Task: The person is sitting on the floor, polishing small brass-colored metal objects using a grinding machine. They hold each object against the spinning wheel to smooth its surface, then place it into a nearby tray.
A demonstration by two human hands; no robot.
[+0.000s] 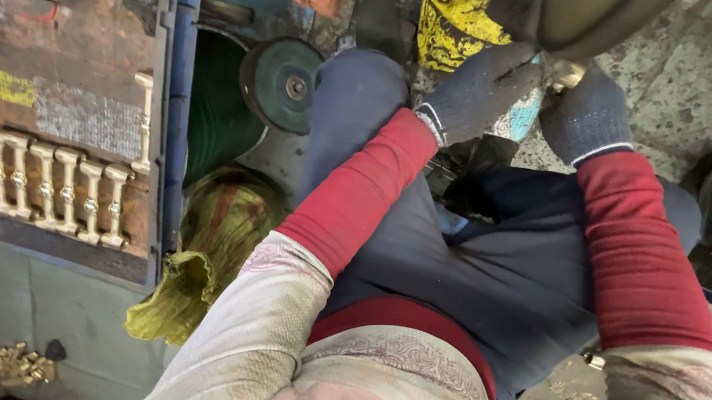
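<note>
A: Left to right: finished brass spindles (56, 190) sit in the tray (166, 108), well apart. Your left hand (480, 88)?

B: Closed around the small brass piece (567, 72); right hand (589, 117) pinches it at the buffing wheel (586, 14). Gloves could snag there.

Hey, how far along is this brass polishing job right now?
Done, apparently: six shiny brass pieces laid out on the tray. In hand: both gloved hands, left hand and right hand, hold a small piece by the wheel. Left: perhaps the brass pile on the floor.
</note>
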